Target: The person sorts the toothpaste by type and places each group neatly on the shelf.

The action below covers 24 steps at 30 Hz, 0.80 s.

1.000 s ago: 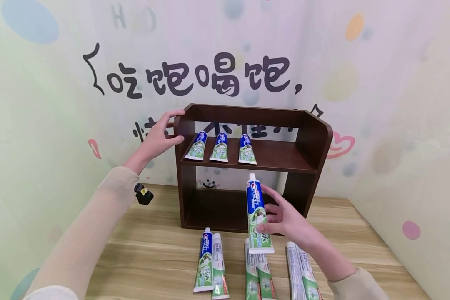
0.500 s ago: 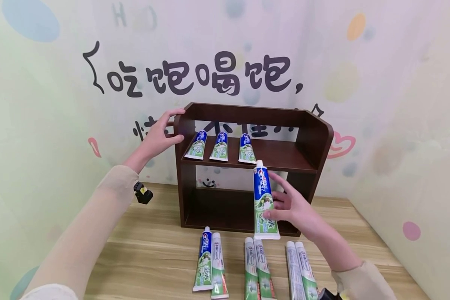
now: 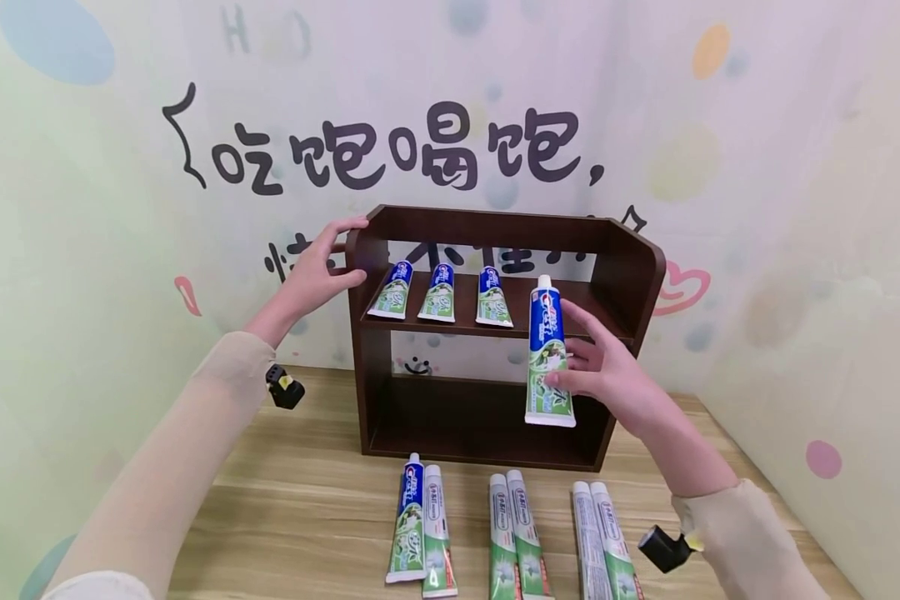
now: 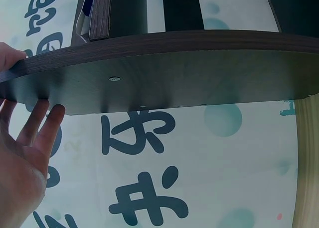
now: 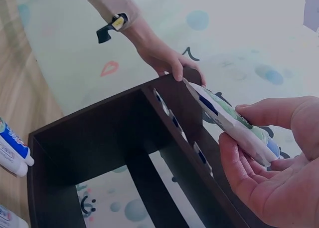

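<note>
My right hand (image 3: 607, 371) pinches a blue-and-green toothpaste tube (image 3: 547, 358) between thumb and fingers, cap upward, in front of the right part of the upper shelf. In the right wrist view the held tube (image 5: 234, 120) shows edge-on. My left hand (image 3: 317, 271) grips the upper left side of a dark brown two-tier shelf (image 3: 495, 333). In the left wrist view its thumb and fingers lie at opposite edges of the side panel (image 4: 164, 83). Three matching tubes rest on the upper tier: a left one (image 3: 392, 292), a middle one (image 3: 439, 293) and a right one (image 3: 492, 297).
On the wooden table (image 3: 307, 500) before the shelf lie pairs of tubes. The left pair has a blue-green tube (image 3: 407, 525) beside a white-green one (image 3: 438, 533). White-green tubes (image 3: 503, 533) form the middle pair; a right pair (image 3: 607, 533) lies beyond. A patterned wall stands behind.
My right hand has lifted the toothpaste tube up and to the right, from above the middle pair to the upper tier's height. My left hand stays on the shelf.
</note>
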{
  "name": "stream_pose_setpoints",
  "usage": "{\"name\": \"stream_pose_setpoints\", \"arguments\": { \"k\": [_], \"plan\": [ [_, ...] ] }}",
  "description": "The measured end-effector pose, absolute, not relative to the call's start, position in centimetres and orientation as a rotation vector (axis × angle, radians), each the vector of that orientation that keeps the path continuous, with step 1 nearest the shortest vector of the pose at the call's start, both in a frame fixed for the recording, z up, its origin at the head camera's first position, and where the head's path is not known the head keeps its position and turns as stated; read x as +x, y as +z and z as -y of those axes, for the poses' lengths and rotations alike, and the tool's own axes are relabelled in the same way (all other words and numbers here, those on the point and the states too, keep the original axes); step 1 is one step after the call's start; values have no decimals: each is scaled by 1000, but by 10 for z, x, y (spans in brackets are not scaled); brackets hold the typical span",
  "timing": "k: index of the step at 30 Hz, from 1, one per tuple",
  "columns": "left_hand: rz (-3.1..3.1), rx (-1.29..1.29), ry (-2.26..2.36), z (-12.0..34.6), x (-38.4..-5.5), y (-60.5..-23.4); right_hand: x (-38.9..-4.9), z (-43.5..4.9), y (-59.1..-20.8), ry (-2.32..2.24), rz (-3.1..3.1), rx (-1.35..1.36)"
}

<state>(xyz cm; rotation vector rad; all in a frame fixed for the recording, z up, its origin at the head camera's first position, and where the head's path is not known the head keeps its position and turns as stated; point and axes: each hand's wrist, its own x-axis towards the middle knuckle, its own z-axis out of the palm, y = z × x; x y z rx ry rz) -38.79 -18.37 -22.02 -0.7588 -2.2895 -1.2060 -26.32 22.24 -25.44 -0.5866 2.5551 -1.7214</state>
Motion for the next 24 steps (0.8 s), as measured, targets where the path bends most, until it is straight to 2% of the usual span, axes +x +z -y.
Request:
{"name": "stream_pose_setpoints", "arguments": {
  "k": [5, 24],
  "plan": [
    [2292, -756, -1218, 180, -379, -215, -271, -224, -246, -1739, -2563, -554],
    [2291, -757, -1212, 183, -386, -220, -312, -232, -218, -1767, -2590, -448]
  ]
}}
